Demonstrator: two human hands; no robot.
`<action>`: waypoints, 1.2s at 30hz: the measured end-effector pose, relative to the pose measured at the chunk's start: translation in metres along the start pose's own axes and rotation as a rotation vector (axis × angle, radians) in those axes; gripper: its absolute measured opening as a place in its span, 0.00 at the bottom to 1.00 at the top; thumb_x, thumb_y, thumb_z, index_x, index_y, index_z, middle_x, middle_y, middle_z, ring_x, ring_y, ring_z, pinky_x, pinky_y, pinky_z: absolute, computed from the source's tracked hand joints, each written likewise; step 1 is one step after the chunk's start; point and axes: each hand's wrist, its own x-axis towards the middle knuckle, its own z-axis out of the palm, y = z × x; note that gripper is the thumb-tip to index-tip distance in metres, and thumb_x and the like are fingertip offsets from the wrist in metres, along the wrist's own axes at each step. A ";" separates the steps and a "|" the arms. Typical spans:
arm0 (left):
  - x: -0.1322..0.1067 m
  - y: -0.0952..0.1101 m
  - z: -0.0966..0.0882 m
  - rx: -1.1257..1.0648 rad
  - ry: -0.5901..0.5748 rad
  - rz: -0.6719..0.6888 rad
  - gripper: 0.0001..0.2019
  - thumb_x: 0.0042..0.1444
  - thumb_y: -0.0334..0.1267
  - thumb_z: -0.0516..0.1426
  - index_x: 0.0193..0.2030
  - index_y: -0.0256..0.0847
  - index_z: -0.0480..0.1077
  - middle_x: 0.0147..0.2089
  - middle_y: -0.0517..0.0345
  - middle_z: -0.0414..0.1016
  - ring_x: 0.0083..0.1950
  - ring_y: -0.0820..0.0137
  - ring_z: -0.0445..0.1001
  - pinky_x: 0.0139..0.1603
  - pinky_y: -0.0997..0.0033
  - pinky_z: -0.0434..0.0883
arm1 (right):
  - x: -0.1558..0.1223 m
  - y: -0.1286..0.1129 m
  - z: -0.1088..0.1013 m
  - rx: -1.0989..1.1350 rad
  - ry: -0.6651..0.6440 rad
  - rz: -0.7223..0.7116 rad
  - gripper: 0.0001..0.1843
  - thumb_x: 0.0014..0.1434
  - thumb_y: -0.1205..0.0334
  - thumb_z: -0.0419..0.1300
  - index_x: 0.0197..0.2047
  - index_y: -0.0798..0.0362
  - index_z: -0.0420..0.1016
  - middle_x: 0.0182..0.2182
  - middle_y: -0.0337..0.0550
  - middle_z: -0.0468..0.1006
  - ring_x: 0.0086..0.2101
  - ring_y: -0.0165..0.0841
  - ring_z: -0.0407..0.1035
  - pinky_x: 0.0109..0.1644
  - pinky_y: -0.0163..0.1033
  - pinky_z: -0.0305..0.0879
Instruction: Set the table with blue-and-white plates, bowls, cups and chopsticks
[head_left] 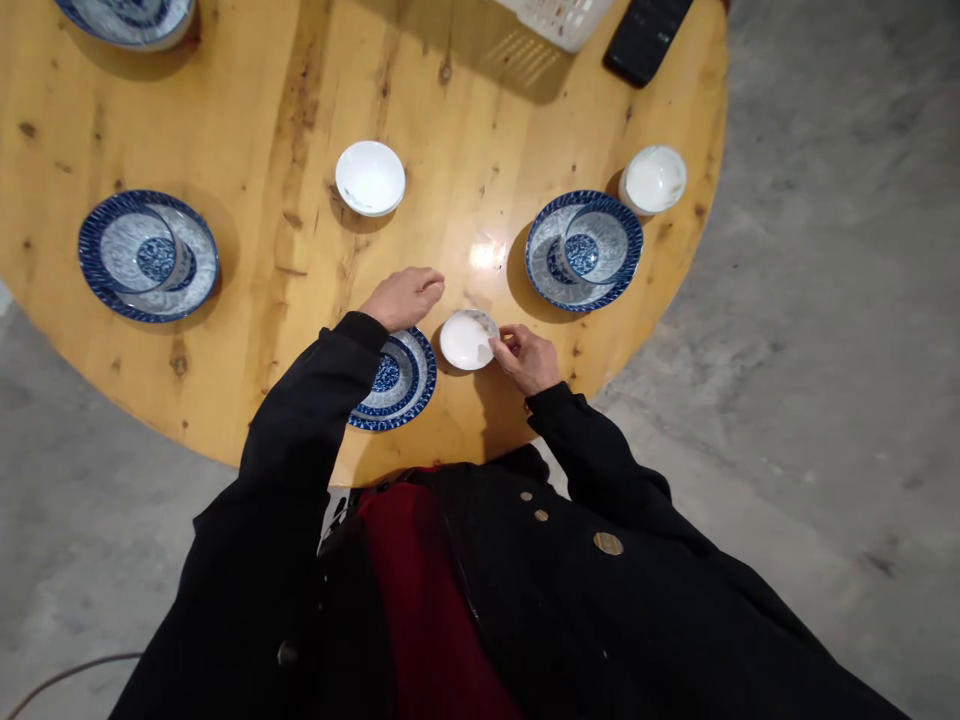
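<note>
My right hand (527, 358) is at the rim of a small white dish (466, 339), with its fingertips pinched on the dish's right edge. My left hand (402, 298) hangs just left of that dish, fingers curled and holding nothing. Beneath my left wrist lies a blue-and-white patterned plate (401, 380), partly hidden by my black sleeve. Farther out, two larger blue-and-white plates (148, 256) (583, 250) each carry a tilted patterned bowl. Two small white bowls (370, 178) (653, 180) stand beyond my hands.
All this rests on a round pine table (247, 120) with knots and a curved edge, above a grey concrete floor (810, 300). At the far edge are a white plastic basket (551, 15), a black remote control (649, 38) and another patterned plate (127, 18).
</note>
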 end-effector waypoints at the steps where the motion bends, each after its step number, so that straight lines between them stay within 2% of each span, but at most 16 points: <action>1: 0.000 -0.001 -0.002 -0.016 0.010 -0.003 0.19 0.62 0.42 0.49 0.51 0.39 0.76 0.51 0.49 0.79 0.52 0.61 0.75 0.55 0.61 0.70 | 0.000 -0.001 0.001 0.016 -0.018 -0.007 0.19 0.59 0.49 0.56 0.44 0.55 0.76 0.30 0.47 0.82 0.30 0.39 0.75 0.37 0.40 0.66; 8: 0.000 -0.011 -0.007 -0.128 0.050 -0.023 0.23 0.61 0.45 0.51 0.57 0.38 0.74 0.54 0.47 0.78 0.56 0.60 0.75 0.62 0.57 0.68 | 0.004 -0.009 0.005 0.117 -0.013 0.009 0.16 0.58 0.55 0.52 0.39 0.54 0.77 0.26 0.44 0.79 0.28 0.36 0.72 0.36 0.39 0.65; 14: -0.003 -0.015 -0.010 -0.167 0.047 -0.047 0.24 0.61 0.45 0.51 0.59 0.37 0.72 0.57 0.46 0.77 0.58 0.60 0.74 0.66 0.54 0.66 | 0.005 -0.009 0.003 0.105 0.007 0.020 0.16 0.58 0.56 0.52 0.39 0.55 0.78 0.25 0.43 0.78 0.27 0.35 0.70 0.36 0.38 0.64; 36: 0.000 -0.027 -0.009 -0.187 0.099 -0.088 0.23 0.61 0.44 0.52 0.59 0.35 0.73 0.57 0.45 0.76 0.57 0.60 0.74 0.62 0.58 0.69 | 0.001 -0.009 0.000 -0.001 0.022 -0.017 0.18 0.57 0.57 0.52 0.41 0.56 0.79 0.27 0.47 0.80 0.28 0.37 0.73 0.36 0.39 0.66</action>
